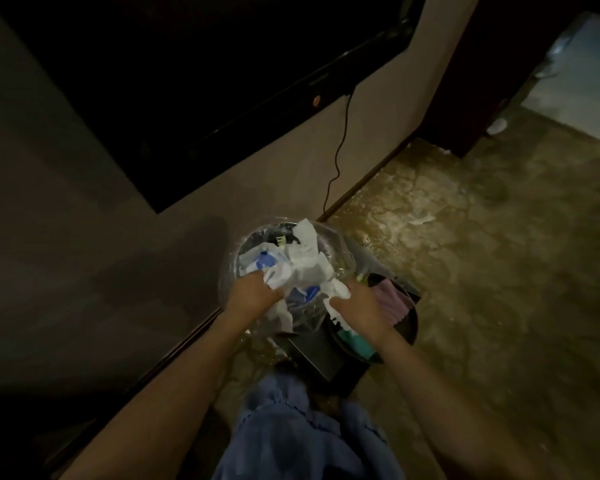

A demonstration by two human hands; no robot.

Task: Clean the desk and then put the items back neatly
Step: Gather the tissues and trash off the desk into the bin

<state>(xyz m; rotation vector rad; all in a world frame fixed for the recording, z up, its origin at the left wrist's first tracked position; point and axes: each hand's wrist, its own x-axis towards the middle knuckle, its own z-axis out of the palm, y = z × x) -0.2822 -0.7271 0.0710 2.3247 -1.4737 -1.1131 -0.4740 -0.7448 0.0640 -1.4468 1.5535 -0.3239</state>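
At frame centre your left hand [257,294] and right hand [357,306] each grip crumpled white tissue [307,263] over a bin [336,244] lined with clear plastic. A dark tray [411,323] sits just right of it; a TV [187,81] fills the upper left.

Dim home room: wall-mounted television [194,81], dangling cable [340,150], lined waste bin [243,251], mottled floor [482,254].
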